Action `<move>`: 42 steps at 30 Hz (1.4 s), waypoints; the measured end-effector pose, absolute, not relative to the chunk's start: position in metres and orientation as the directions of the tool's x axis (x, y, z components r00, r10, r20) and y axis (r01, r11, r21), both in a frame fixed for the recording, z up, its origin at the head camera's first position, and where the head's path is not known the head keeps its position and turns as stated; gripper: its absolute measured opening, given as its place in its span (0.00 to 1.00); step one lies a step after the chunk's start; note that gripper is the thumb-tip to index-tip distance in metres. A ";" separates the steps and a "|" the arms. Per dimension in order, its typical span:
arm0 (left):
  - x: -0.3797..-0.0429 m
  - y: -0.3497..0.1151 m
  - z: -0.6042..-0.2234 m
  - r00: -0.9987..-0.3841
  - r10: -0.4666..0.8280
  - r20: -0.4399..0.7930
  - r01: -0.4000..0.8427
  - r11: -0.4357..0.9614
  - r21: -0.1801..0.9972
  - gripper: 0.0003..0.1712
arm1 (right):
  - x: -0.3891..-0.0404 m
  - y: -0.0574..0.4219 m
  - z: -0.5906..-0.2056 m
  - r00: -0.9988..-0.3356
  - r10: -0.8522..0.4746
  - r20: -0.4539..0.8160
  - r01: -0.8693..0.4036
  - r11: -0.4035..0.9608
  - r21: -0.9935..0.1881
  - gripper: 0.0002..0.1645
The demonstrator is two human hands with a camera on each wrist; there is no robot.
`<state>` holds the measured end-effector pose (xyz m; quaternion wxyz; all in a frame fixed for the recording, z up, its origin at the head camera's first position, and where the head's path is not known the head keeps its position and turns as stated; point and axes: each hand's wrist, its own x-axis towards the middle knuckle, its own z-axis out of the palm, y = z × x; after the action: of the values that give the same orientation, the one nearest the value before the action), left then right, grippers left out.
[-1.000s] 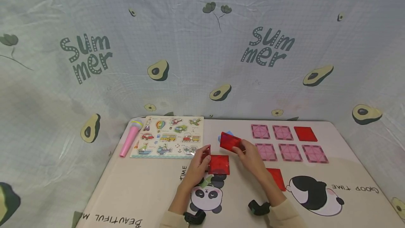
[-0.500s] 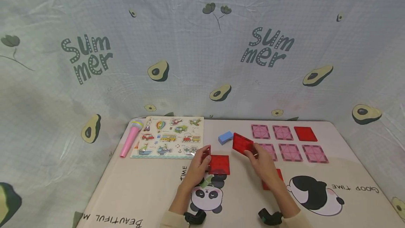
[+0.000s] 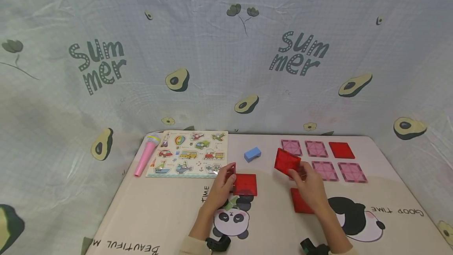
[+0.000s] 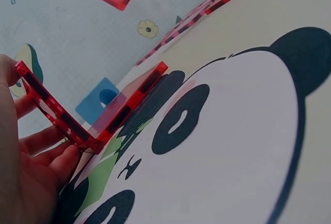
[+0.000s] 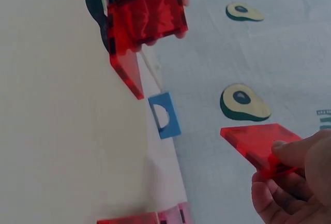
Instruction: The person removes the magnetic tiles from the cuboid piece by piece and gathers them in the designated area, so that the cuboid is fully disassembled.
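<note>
My left hand [image 3: 220, 188] holds a red translucent square tile [image 4: 54, 110] upright. Its lower edge meets another red tile [image 3: 245, 184] that lies flat on the table, so the two form a corner. In the right wrist view the left fingers show behind the upright tile [image 5: 155, 16]. My right hand [image 3: 308, 184] pinches a further red tile [image 3: 286, 161] between thumb and fingers, raised and tilted above the table, right of the corner. Below that hand a red tile [image 3: 301, 200] lies flat, partly covered by the wrist.
Pink tiles [image 3: 316, 149] lie in rows at the back right, with a red tile [image 3: 341, 150] at the end of one. A blue arch block [image 3: 252, 154] sits behind the corner. At the back left are a picture puzzle board [image 3: 191, 154] and a pink toy microphone [image 3: 146, 155].
My right hand has moved to the right with its red tile, away from the corner and past the blue block, which now shows fully. The left hand stays in place.
</note>
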<state>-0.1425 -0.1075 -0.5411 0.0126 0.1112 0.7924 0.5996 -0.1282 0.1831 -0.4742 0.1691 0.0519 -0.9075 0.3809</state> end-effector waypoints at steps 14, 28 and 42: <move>-0.142 -0.106 -0.542 -0.977 0.188 0.105 0.149 0.241 0.959 0.29 | -0.115 0.211 -0.467 -0.914 0.117 0.388 -0.175 0.749 -0.639 0.27; -0.143 -0.106 -0.540 -0.977 0.192 0.095 0.142 0.246 0.959 0.29 | -0.104 0.241 -0.477 -0.908 0.217 0.359 -0.065 0.772 -0.632 0.30; -0.144 -0.107 -0.544 -0.974 0.188 0.123 0.171 0.261 0.950 0.30 | -0.099 0.269 -0.491 -0.904 0.337 0.263 0.104 0.769 -0.630 0.32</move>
<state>-0.1440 -0.1074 -0.5441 0.0074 0.1130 0.7941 0.5971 -0.0986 0.2691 -0.4909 0.1837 -0.1194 -0.9224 0.3180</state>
